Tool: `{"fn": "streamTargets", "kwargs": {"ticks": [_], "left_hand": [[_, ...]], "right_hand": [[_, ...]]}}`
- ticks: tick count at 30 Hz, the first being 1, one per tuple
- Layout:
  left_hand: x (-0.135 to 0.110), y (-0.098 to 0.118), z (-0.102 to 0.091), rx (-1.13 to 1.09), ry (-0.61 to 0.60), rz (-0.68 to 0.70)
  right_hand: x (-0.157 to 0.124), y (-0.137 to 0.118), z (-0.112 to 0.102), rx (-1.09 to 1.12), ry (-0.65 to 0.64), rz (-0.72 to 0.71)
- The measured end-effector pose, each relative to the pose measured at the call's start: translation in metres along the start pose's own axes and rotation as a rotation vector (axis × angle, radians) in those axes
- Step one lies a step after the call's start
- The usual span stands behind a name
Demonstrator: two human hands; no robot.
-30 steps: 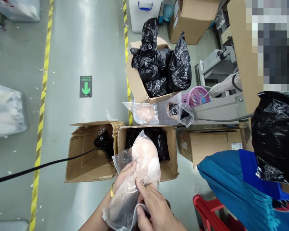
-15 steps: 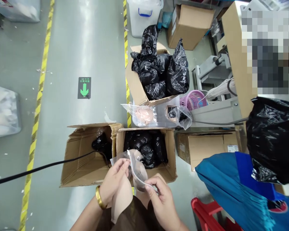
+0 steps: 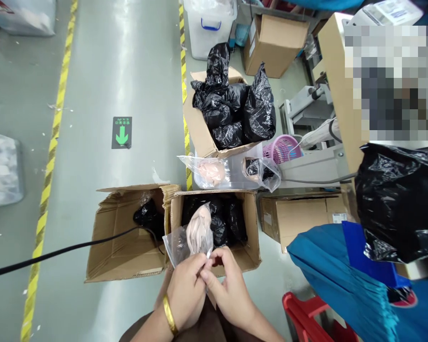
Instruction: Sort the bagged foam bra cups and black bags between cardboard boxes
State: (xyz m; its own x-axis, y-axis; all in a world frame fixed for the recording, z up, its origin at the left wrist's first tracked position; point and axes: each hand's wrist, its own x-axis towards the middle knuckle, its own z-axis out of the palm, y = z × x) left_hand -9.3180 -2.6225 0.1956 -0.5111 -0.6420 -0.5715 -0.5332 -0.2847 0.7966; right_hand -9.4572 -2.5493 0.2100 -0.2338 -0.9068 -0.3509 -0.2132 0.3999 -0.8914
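A clear plastic zip bag (image 3: pixel 176 244) hangs over the open box in front of me, a bundle of thin beige pieces (image 3: pixel 199 228) showing through it. My left hand (image 3: pixel 189 285) is closed on the bag's near edge, a gold bracelet on its wrist. Right beside it, my right hand (image 3: pixel 226 285) pinches the same edge between thumb and forefinger. The two hands' fingertips almost meet. Below the bag, the cardboard box (image 3: pixel 252 228) holds several black plastic bundles (image 3: pixel 219 230). What kind of pieces the beige ones are, I cannot tell.
Left of it stands another open carton (image 3: pixel 110 251), crossed by a black cable (image 3: pixel 74 244). Beyond, clear bags with beige contents (image 3: pixel 212 172) lie on a plastic bin, behind them a box of black bags (image 3: pixel 217 111). A red stool (image 3: pixel 303 313) and blue cloth (image 3: pixel 328 256) are at right.
Both hands have come together at the bag's edge, where they were apart before. The bag has swung forward over the box, and the beige pieces now sit in its far part.
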Motion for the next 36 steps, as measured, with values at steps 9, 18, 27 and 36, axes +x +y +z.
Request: {"fn": "streamTargets", "kwargs": {"ticks": [9,18,27,36], "left_hand": [[-0.006,-0.012,-0.008,0.192,-0.232,0.136],[-0.007,-0.008,-0.031,0.159,-0.225,0.158],[-0.022,0.02,-0.034,0.404,-0.068,0.539],[-0.026,0.035,-0.06,0.184,0.212,0.423]], "right_hand": [[0.012,0.001,-0.003,-0.265,-0.206,-0.11],[0.002,0.007,-0.021,-0.286,-0.323,-0.262],[-0.025,0.001,-0.038,-0.553,-0.178,-0.401],[-0.031,0.019,-0.08,-0.585,-0.212,-0.289]]}}
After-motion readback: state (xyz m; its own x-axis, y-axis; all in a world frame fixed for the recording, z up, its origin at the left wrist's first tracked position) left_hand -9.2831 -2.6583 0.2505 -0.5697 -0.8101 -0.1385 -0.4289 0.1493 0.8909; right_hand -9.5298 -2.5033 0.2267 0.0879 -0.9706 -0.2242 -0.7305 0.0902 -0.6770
